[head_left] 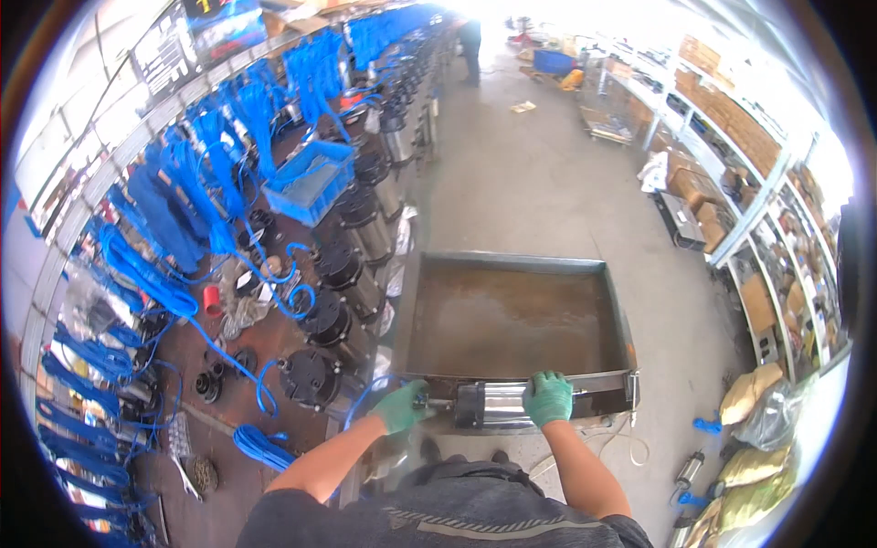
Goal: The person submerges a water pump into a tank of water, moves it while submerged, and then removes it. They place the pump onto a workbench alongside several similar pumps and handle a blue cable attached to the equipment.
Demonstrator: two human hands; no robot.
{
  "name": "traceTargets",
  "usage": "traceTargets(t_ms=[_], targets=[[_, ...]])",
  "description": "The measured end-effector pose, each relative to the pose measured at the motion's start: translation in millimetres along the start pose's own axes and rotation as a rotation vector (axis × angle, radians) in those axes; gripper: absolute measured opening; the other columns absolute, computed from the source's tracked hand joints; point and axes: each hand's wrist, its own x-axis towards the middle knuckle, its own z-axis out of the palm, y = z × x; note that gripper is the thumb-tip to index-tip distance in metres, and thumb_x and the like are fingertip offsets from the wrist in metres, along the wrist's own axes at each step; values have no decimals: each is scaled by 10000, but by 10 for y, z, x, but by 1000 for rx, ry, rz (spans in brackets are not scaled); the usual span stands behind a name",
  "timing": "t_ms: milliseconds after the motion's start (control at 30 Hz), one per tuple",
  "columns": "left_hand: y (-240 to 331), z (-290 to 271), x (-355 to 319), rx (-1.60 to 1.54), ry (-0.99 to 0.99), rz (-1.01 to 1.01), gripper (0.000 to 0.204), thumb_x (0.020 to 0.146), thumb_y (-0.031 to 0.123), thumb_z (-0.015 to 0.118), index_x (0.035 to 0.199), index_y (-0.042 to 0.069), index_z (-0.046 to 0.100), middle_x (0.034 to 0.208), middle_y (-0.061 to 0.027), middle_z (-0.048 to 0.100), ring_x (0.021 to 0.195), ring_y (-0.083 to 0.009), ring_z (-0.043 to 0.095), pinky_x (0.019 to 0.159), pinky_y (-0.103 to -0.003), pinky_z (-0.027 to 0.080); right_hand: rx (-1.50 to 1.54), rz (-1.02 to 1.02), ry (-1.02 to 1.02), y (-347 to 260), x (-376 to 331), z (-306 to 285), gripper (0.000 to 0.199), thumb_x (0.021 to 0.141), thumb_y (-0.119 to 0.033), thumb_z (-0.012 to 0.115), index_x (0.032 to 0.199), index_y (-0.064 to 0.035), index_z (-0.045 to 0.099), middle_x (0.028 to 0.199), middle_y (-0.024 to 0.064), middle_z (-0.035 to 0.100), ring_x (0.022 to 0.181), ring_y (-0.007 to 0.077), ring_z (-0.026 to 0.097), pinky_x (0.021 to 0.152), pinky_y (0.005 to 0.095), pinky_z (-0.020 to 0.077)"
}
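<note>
Cylinder (501, 405), one; left hand (399, 407) at end, right hand (548, 399) atop; one tank (512, 315).

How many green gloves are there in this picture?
2. One covers the left hand, at the rod of the metal cylinder; the other covers the right hand, touching the cylinder. On the distant person, hands are too unclear to check.

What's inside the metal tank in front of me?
The metal tank holds what looks like murky brown water. Anything beneath its surface is hidden. The silver cylinder at your right hand covers part of the near side.
</note>
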Motion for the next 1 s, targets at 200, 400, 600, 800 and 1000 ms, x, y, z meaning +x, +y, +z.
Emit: traceTargets(t_ms=[200,400,600,800,1000], targets=[[711,-655,28,178,225,115,582,947,371,666,1387,8,547,1362,-227,597,1251,-369,587,1074,-440,454,-44,-46,-32,-66,149,68,174,836,-255,627,859,-87,664,905,162,674,907,377,649,813,521,502],[1389,-558,372,-962,-28,328,400,931,340,654,1215,58,648,1177,-121,673,1090,-305,650,969,-425,498,610,-87,66,-487,337,-637,159,918,-190,638,988,-48,619,872,167,661,834,380,649,744,481,514],[1587,-283,280,-416,166,429,305,928,243,665,1159,46,637,1086,-100,666,1011,-257,665,874,-394,536,670,-416,-27,-740,239,-1166,270,845,-217,735,1006,-34,618,873,196,640,794,430,641,681,475,521],[1913,-293,-26,-1382,-453,348,501,1031,420,502,1339,29,561,1308,-158,617,1233,-289,580,1098,-440,420,628,-210,-251,-713,63,-1209,219,933,-277,643,931,-60,611,815,184,623,739,421,641,666,503,520],[2099,-275,-389,-1011,-248,531,599,1008,379,552,1507,68,438,1374,-184,578,1251,-366,554,1172,-541,307,637,-285,-1,-306,121,-1624,149,947,-206,622,928,-60,609,801,196,639,732,443,635,637,522,499]])
